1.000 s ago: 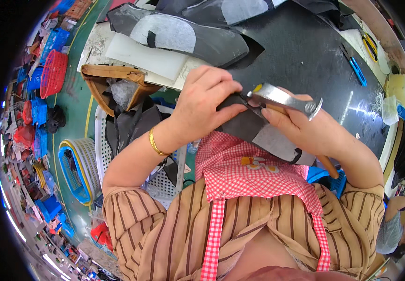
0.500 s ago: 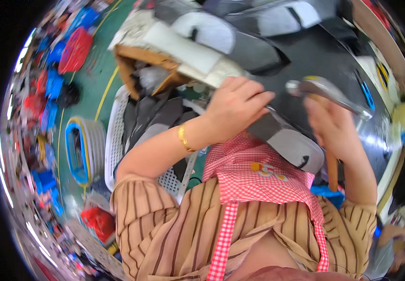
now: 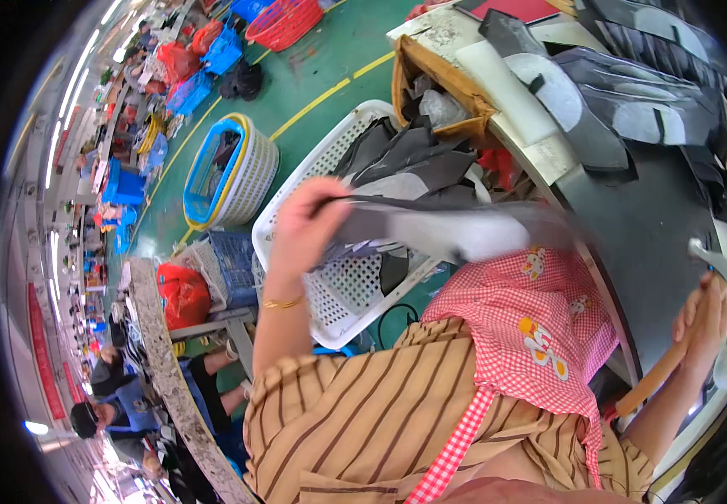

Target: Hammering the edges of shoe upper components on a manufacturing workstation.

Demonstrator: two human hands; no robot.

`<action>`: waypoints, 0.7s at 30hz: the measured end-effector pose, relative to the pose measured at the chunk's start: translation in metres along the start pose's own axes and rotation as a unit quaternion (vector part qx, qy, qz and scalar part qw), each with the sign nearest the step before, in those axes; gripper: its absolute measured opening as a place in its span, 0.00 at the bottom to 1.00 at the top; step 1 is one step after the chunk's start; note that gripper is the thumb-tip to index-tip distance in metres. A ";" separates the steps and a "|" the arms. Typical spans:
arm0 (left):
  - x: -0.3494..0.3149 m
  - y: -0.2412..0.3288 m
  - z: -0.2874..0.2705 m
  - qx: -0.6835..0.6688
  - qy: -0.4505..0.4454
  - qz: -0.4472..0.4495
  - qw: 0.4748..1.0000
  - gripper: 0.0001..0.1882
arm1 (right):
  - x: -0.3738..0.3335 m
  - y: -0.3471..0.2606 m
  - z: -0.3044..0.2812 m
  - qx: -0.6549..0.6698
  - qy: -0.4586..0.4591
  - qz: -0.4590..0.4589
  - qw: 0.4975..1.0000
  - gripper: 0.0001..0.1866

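My left hand (image 3: 309, 223) is closed on one end of a dark grey flat piece with a pale patch (image 3: 435, 231), which is smeared by motion. The piece stretches to the right, above the white plastic basket (image 3: 275, 202) and in front of my apron. Inside the basket lie several similar dark grey pieces (image 3: 414, 160). On the right, over the edge of the black work surface (image 3: 657, 244), my right hand (image 3: 699, 323) grips a hammer (image 3: 653, 382) by its wooden handle. The curved metal head of the hammer points away from me.
More grey pieces with pale patches (image 3: 624, 101) lie at the back of the table. A cardboard box (image 3: 443, 55) sits beside a white roll (image 3: 506, 92). On the floor are stacked oval baskets (image 3: 250, 168) and a red bag (image 3: 183, 294). A person (image 3: 115, 412) is at lower left.
My left hand has swung left from the table to the basket, carrying the grey piece. My right hand and hammer have moved toward the right edge. The view has turned left.
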State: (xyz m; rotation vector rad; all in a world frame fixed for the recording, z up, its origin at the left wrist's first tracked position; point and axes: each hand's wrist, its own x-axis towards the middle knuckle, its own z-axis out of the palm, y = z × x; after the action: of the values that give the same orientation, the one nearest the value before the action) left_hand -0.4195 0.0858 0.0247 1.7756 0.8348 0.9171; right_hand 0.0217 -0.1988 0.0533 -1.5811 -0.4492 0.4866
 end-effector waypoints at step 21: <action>0.230 0.010 0.222 0.350 -0.217 0.398 0.820 0.15 | -0.021 0.035 -0.024 0.019 -0.052 0.109 0.992 0.17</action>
State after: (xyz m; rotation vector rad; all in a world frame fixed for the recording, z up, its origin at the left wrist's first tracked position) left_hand -0.1150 0.1827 0.0228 2.9563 0.0610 0.6582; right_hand 0.0179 -0.2323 0.0207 -1.5798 -0.3441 0.7440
